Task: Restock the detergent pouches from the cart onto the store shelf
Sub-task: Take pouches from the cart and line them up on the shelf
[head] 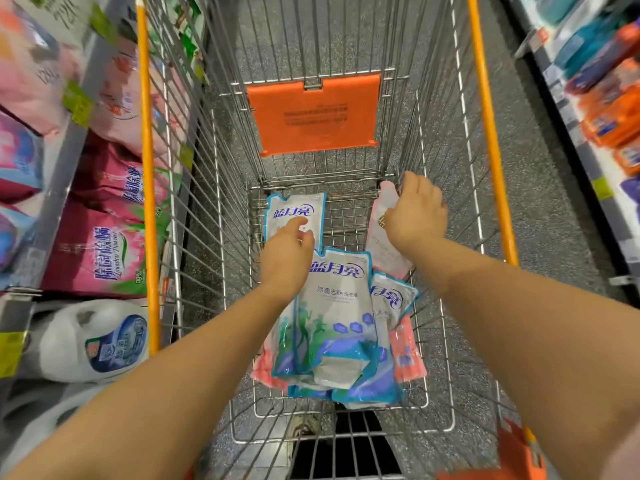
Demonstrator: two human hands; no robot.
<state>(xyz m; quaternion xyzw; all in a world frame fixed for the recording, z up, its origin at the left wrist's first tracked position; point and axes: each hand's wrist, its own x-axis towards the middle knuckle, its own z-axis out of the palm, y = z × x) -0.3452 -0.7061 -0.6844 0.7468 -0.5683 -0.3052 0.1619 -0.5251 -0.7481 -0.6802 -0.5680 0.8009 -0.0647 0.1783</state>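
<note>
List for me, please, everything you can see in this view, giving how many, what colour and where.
shopping cart: one, grey wire with orange rails, centre
seat flap: one, orange, far end of the cart
blue-and-white pouches: at least three, cart floor; the pile may hide more
pink pouches: at least three, cart floor, right side and near left
powder bags: several, pink and maroon, left shelf
jugs: at least one, white, lower left shelf
packs: several, orange and blue, right shelf, blurred
left hand: one, fingers relaxed, over the far blue-and-white pouch
right hand: one, grips the top of the far pink pouch
</note>
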